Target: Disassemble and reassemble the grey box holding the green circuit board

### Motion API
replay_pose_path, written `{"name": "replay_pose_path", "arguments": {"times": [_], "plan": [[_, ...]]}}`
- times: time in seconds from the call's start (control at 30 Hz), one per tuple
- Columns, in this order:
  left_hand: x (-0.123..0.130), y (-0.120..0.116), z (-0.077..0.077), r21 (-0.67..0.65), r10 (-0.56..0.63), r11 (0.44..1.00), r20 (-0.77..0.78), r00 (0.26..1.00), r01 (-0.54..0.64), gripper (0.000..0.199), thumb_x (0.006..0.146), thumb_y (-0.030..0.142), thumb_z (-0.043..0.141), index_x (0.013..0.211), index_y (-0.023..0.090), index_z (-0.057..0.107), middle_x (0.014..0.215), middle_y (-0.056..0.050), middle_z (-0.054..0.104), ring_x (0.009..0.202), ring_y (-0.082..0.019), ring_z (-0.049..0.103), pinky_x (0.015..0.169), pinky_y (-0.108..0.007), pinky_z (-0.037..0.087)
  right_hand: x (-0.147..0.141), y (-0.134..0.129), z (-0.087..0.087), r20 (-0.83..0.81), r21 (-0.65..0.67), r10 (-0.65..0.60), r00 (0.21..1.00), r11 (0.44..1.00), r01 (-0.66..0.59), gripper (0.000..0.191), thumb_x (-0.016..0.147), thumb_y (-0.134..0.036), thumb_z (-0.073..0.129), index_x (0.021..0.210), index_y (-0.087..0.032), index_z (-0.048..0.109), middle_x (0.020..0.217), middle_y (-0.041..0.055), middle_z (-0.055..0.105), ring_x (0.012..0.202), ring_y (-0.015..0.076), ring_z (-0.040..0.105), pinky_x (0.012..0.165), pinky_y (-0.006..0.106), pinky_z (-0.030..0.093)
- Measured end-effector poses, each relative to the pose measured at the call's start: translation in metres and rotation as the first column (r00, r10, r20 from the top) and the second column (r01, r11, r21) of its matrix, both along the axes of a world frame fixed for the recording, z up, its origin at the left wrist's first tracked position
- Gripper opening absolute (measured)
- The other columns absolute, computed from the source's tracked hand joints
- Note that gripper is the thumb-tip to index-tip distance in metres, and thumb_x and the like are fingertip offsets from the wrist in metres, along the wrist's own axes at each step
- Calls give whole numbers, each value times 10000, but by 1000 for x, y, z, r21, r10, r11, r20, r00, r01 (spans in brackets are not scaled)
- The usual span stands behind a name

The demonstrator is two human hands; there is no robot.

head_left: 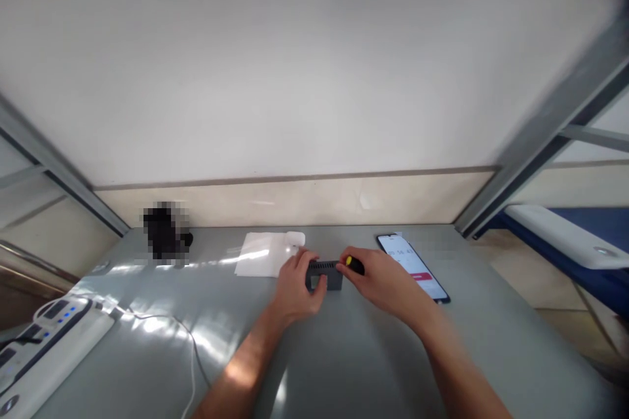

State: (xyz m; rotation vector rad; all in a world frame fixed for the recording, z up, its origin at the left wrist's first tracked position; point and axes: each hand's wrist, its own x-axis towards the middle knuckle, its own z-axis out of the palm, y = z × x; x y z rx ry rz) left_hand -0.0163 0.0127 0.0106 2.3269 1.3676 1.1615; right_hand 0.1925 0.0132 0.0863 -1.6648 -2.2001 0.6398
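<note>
A small dark grey box (334, 278) with a row of vent slots along its top edge stands on the grey table (344, 353). My left hand (297, 285) grips its left side, with the thumb on the front face. At the box's upper right corner, my right hand (376, 275) is closed round a screwdriver (354, 265) with a black and yellow handle. The screwdriver's tip is too small to make out. White paper (263, 254) lies behind my left hand.
A lit phone (417, 268) lies right of my right hand. A white power strip (49, 347) with cables occupies the left edge, and a dark, pixelated object (166, 232) stands at the back left. A wall (295, 200) borders the table's rear.
</note>
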Motion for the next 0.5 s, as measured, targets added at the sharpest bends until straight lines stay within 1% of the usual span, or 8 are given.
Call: {"name": "replay_pose_path", "arguments": {"times": [0.1,0.2,0.3,0.4,0.5], "plan": [[4,0,-2,-69,-58,996,11,998,58,240,874,208,601,1108,244,561,1016,-63,700,940,-230,698,885,-395,601,-3,-2,-3,107,40,-13,994,999,8,188,1028,-336,543,935,-250,681,931,84,778,789,273,720,612,336,379],[9,0,-6,-42,-60,997,43,997,62,234,901,195,581,1128,244,563,1038,-61,700,940,-209,706,876,-362,610,-10,-4,-6,263,126,-76,962,991,43,199,1056,-312,508,981,-239,678,1014,101,766,772,269,739,555,335,305],[14,1,-12,46,-47,998,36,998,45,212,914,199,584,1121,242,570,1026,-56,705,907,-199,717,832,-338,622,-18,-7,-5,363,154,-169,916,981,120,179,1063,-293,519,1022,-229,681,1070,108,751,764,262,759,531,334,271],[20,0,-18,162,-26,986,-51,998,34,150,935,217,598,1083,236,582,978,-52,715,850,-201,728,765,-321,628,-23,-11,0,403,146,-250,880,967,208,185,1077,-283,516,1034,-218,684,1074,96,744,811,267,776,537,320,313],[27,-3,-22,267,12,963,-120,993,20,106,955,225,600,1060,225,592,909,-48,711,768,-196,727,682,-298,617,-25,-13,1,421,140,-273,865,962,235,205,1093,-270,491,1038,-210,679,1057,82,744,852,272,783,557,310,354]]}}
